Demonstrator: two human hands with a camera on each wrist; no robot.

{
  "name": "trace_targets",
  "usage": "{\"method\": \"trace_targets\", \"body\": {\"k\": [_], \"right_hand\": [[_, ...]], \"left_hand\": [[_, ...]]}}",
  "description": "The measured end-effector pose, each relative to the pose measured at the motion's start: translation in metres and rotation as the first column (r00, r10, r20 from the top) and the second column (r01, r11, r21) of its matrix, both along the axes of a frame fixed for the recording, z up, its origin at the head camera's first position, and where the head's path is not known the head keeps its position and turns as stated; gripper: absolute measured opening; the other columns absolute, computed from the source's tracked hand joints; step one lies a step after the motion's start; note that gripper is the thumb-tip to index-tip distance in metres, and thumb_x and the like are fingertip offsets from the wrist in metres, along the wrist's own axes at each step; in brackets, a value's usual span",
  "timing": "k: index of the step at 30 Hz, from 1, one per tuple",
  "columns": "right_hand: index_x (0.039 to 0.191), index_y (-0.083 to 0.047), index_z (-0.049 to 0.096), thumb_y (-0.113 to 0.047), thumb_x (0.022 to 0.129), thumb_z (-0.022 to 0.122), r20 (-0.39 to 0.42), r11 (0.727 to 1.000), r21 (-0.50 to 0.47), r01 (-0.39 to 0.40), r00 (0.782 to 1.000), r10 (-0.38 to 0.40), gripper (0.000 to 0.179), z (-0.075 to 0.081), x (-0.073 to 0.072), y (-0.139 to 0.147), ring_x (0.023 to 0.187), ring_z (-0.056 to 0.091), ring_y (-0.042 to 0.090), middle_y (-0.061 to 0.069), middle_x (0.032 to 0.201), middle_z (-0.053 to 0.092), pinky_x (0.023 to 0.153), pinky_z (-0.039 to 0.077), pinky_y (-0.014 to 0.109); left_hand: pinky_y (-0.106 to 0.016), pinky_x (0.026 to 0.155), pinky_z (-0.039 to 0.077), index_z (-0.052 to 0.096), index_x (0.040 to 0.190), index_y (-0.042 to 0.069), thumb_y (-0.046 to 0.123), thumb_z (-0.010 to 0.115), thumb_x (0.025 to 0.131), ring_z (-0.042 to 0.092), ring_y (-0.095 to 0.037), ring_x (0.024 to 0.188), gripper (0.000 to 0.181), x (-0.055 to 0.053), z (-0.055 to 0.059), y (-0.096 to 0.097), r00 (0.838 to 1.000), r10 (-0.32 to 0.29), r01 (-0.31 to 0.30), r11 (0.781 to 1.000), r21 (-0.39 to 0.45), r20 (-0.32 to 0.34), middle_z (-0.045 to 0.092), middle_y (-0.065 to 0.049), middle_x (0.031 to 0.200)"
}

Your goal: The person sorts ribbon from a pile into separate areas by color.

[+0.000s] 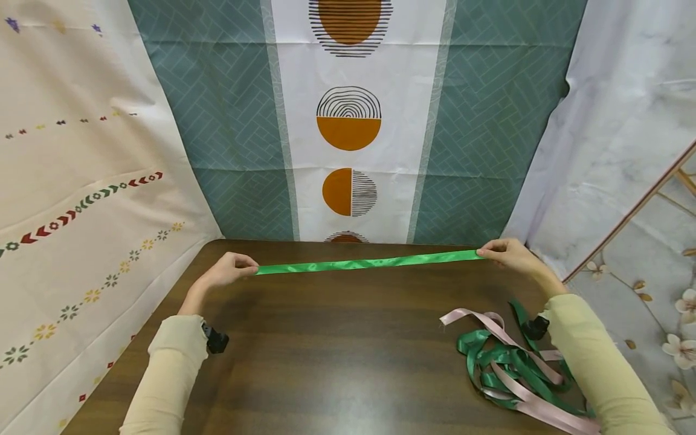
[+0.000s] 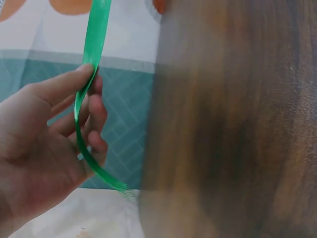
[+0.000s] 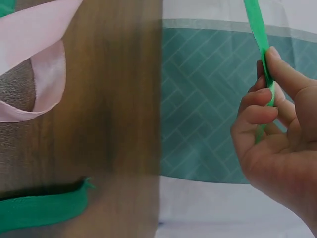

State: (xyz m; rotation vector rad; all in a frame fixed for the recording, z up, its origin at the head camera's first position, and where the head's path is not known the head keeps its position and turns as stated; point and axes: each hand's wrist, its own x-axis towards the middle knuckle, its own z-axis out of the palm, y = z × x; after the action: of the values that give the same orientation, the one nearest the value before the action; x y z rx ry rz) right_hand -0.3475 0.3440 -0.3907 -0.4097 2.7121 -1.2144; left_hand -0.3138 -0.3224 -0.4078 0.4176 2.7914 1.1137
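Observation:
A bright green satin ribbon (image 1: 364,264) stretches nearly straight between both hands over the far part of the table. At its left end, my left hand (image 1: 231,269) pinches it between thumb and fingertips. A short frayed tail of the ribbon (image 2: 91,157) hangs past that pinch, across the palm side, in the left wrist view. My right hand (image 1: 505,254) pinches the other end, a little higher in the head view. In the right wrist view the ribbon (image 3: 256,22) runs down between thumb and fingers, its tail partly hidden behind the curled fingers (image 3: 255,115).
A loose tangle of dark green ribbon (image 1: 489,380) and pale pink ribbon (image 1: 530,399) lies at the right of the brown wooden table (image 1: 304,356), beside the right forearm. Patterned cloth (image 1: 234,121) hangs behind the table, with more cloth at both sides.

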Motion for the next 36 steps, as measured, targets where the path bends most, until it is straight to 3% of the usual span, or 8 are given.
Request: {"method": "trace_targets", "body": {"k": [6,13,17,20,22,25,30,36], "right_hand": [[0.116,0.006,0.063,-0.033,0.097,0.057,0.037,0.997,0.071,0.021,0.999,-0.023,0.044,-0.02,-0.007,0.004,0.056,0.044,0.013,0.001,0.065,0.05,0.06,0.042,0.034],[0.117,0.019,0.057,-0.011,0.098,0.055,0.103,0.997,-0.022,0.068,0.992,-0.066,0.036,-0.042,-0.013,-0.002,0.063,0.055,0.006,0.001,0.074,0.062,0.06,0.049,0.025],[0.118,0.024,0.052,-0.004,0.097,0.053,0.167,0.987,-0.105,0.121,0.981,-0.102,0.034,-0.051,-0.016,-0.007,0.063,0.059,0.003,-0.002,0.072,0.064,0.061,0.053,0.02],[0.119,0.026,0.048,0.0,0.096,0.052,0.209,0.971,-0.163,0.176,0.968,-0.141,0.035,-0.056,-0.017,-0.011,0.063,0.061,0.002,0.0,0.073,0.064,0.061,0.053,0.018],[0.122,0.026,0.046,0.0,0.097,0.051,0.23,0.96,-0.166,0.224,0.956,-0.183,0.036,-0.057,-0.017,-0.014,0.065,0.062,0.002,0.004,0.081,0.064,0.063,0.055,0.019],[0.125,0.021,0.047,-0.007,0.098,0.05,0.236,0.941,-0.115,0.318,0.929,-0.285,0.039,-0.057,-0.016,-0.014,0.065,0.062,0.002,0.015,0.097,0.062,0.066,0.056,0.021],[0.127,0.016,0.049,-0.015,0.096,0.049,0.197,0.899,-0.024,0.437,0.884,-0.424,0.043,-0.05,-0.015,-0.009,0.059,0.06,0.001,0.023,0.108,0.055,0.063,0.056,0.022],[0.133,0.019,0.041,-0.013,0.097,0.045,0.228,0.916,-0.079,0.393,0.902,-0.367,0.048,-0.035,-0.011,0.0,0.06,0.06,-0.001,0.003,0.084,0.062,0.064,0.055,0.021]], "left_hand": [[-0.038,0.072,0.051,0.071,0.103,-0.001,0.023,0.061,0.095,0.064,-0.032,0.088,0.027,-0.008,-0.024,-0.005,0.979,0.202,-0.203,0.977,-0.065,-0.028,0.07,-0.021,0.102],[-0.029,0.062,0.049,0.067,0.108,-0.006,0.01,0.056,0.096,0.067,-0.034,0.081,0.023,-0.014,-0.053,-0.004,0.918,0.386,-0.387,0.922,0.001,-0.088,0.068,-0.026,0.097],[-0.045,0.081,0.051,0.065,0.113,-0.009,0.002,0.05,0.096,0.063,-0.043,0.098,0.025,-0.018,-0.062,-0.002,0.885,0.446,-0.441,0.895,0.066,-0.133,0.065,-0.031,0.109],[-0.058,0.102,0.035,0.061,0.117,-0.01,0.0,0.046,0.097,0.047,-0.05,0.12,0.027,-0.02,-0.065,-0.001,0.864,0.486,-0.476,0.874,0.099,-0.132,0.059,-0.033,0.121],[-0.062,0.106,0.027,0.059,0.12,-0.01,0.001,0.045,0.097,0.038,-0.052,0.124,0.029,-0.021,-0.067,-0.001,0.853,0.509,-0.499,0.861,0.103,-0.12,0.055,-0.035,0.124],[-0.058,0.104,0.032,0.057,0.122,-0.01,0.004,0.045,0.097,0.04,-0.051,0.122,0.031,-0.023,-0.068,0.0,0.838,0.535,-0.527,0.844,0.094,-0.104,0.054,-0.035,0.124],[-0.056,0.102,0.035,0.058,0.12,-0.009,0.006,0.042,0.096,0.046,-0.048,0.119,0.033,-0.03,-0.063,0.003,0.826,0.549,-0.54,0.836,0.101,-0.126,0.056,-0.033,0.12],[-0.051,0.092,0.043,0.061,0.119,-0.007,0.007,0.041,0.097,0.052,-0.044,0.112,0.033,-0.036,-0.055,0.007,0.859,0.499,-0.491,0.866,0.094,-0.117,0.059,-0.032,0.12]]}}
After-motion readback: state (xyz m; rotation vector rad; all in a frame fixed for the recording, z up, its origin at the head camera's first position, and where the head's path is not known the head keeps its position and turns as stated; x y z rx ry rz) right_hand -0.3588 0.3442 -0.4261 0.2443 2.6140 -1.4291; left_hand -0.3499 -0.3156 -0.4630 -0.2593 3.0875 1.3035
